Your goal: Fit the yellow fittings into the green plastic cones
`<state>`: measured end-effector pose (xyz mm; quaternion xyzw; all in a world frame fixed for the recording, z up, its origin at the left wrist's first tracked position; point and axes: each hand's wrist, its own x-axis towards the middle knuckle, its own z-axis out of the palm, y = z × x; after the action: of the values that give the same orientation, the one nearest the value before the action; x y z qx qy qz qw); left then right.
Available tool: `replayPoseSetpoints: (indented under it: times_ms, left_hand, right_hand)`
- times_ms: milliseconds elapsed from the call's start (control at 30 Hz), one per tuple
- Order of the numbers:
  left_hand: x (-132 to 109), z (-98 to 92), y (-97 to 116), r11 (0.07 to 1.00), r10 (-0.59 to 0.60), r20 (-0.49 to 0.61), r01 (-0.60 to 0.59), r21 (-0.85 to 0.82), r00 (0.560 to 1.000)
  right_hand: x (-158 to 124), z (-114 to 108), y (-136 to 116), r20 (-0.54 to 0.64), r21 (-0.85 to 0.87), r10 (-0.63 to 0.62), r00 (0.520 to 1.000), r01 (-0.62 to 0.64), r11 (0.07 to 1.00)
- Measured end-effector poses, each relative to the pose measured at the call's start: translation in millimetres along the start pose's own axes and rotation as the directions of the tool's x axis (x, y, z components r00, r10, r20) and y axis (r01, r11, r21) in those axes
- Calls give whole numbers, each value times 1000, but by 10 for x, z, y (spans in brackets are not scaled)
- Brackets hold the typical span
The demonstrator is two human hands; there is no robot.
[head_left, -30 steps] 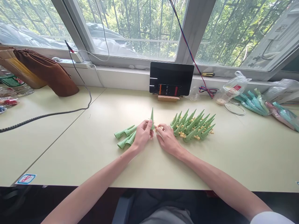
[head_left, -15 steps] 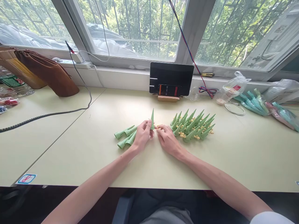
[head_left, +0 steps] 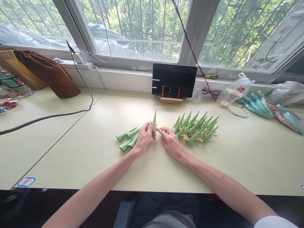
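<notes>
My left hand (head_left: 144,136) is closed round a green plastic watering spike (head_left: 154,122), its tip pointing up. Thumb and fingertips of my right hand (head_left: 171,141) pinch a small yellow valve (head_left: 161,127) against the spike's wide lower end. Fingers partly cover the valve, so I cannot tell how deep it sits. Left of my hands lie several loose green spikes (head_left: 123,136) with their hollow ends toward me. To the right, several green spikes (head_left: 195,135) with yellow valves are grouped in rows, close to my right hand.
A black tablet (head_left: 174,77) with a phone (head_left: 171,91) in front leans at the back. A black cable (head_left: 59,115) crosses the left side. Plastic bags (head_left: 234,91) and a white cord loop (head_left: 238,111) lie at the right rear. A brown pouch (head_left: 52,76) is at the left.
The spike in my left hand has tilted and shifted very slightly left. A little more of the yellow valve shows at my right fingertips.
</notes>
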<state>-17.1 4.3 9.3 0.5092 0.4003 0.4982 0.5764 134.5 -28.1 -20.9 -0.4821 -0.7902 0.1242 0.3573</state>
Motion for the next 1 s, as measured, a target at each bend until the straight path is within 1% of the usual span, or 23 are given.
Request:
replayPoseSetpoints:
  times_ms: [100,267,467,533,600,667,700,767,867,1000]
  left_hand:
    - [0,6,-1,1000,-14,3,14,-18,1000]
    - [2,-4,-27,999,-30,15,31,-38,999]
    - [9,-23,-69,997,-44,38,46,-60,998]
    - [9,-24,-68,997,-45,36,47,-62,998]
    - [11,-23,-63,996,-48,43,51,-72,998]
    - [12,-21,-56,994,-59,55,63,-87,997]
    - [12,-19,-51,993,-67,58,73,-91,996]
    - [7,-14,-35,991,-90,62,95,-90,994]
    - [-13,-3,9,988,-129,73,135,-81,989]
    - [-38,10,58,974,-191,112,202,-99,975]
  right_hand:
    - [0,8,14,12,-11,-14,1000,14,1000]
    - [-19,39,50,-1,18,-35,999,35,999]
    - [-76,13,12,22,-17,-96,995,96,995]
    - [-114,-26,-1,60,-46,-142,988,145,988]
    - [-161,-71,-1,123,-65,-203,971,212,975]
    - [-206,-107,10,145,-60,-233,962,243,968]
    - [-225,-118,17,144,-41,-228,963,236,971]
    - [-246,-127,26,106,18,-185,977,184,983]
    - [-238,-129,25,59,115,-95,994,88,989]
    - [-201,-154,27,46,232,-110,993,97,968]
